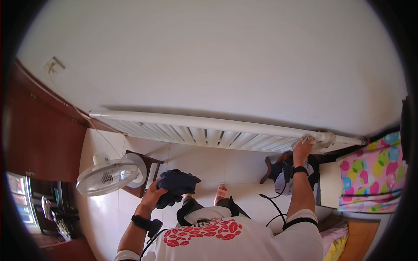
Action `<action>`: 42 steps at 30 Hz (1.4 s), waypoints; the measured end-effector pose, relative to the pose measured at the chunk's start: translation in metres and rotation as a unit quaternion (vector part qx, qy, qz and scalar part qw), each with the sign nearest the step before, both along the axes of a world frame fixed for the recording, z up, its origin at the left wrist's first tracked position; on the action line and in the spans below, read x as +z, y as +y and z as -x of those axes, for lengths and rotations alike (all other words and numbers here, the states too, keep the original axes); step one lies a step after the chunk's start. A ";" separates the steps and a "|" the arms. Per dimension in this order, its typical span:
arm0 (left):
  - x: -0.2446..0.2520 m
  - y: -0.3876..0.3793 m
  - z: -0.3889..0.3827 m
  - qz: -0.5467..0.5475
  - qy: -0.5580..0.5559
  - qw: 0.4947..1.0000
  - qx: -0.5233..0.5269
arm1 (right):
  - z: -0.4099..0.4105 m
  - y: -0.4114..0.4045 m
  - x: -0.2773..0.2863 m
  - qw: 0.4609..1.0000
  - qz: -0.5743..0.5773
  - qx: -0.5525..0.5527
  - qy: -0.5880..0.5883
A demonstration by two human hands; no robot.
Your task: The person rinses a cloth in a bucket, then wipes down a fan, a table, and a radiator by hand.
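A bundle of dark navy cloth (178, 186) is gripped in my left hand (153, 195), held above the tiled floor near my legs. My right hand (303, 151) reaches out to the right end of a white wall radiator (209, 125). Its fingers are closed on a pale, crumpled cloth (306, 140) at the radiator's top rail. Just right of that hand, a whitish wrapping (327, 139) goes around the rail. Both wrists wear black straps.
A white electric fan (107, 176) stands on a dark wooden stool (148, 166) at left, its cord running to a wall socket (54, 67). Clothes (284, 182) lie over a wooden seat below my right hand. A polka-dot cloth (372, 176) covers furniture at right. Reddish-brown cabinets (42, 124) line the left.
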State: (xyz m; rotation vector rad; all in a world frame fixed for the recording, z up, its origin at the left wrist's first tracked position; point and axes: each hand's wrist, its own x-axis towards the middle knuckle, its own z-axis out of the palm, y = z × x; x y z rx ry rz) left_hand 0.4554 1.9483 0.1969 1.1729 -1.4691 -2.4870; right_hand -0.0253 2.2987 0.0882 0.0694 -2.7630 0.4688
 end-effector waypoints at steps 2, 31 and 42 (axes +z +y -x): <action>-0.002 -0.003 -0.011 -0.031 0.019 0.999 -0.005 | -0.013 -0.023 -0.038 0.996 0.073 0.022 0.036; -0.042 -0.066 -0.091 -0.060 0.005 0.995 0.083 | -0.172 -0.351 -0.141 0.534 0.562 0.209 -0.596; -0.039 -0.086 -0.086 -0.081 0.031 0.986 0.142 | -0.246 -0.428 0.002 0.388 0.666 0.112 -0.627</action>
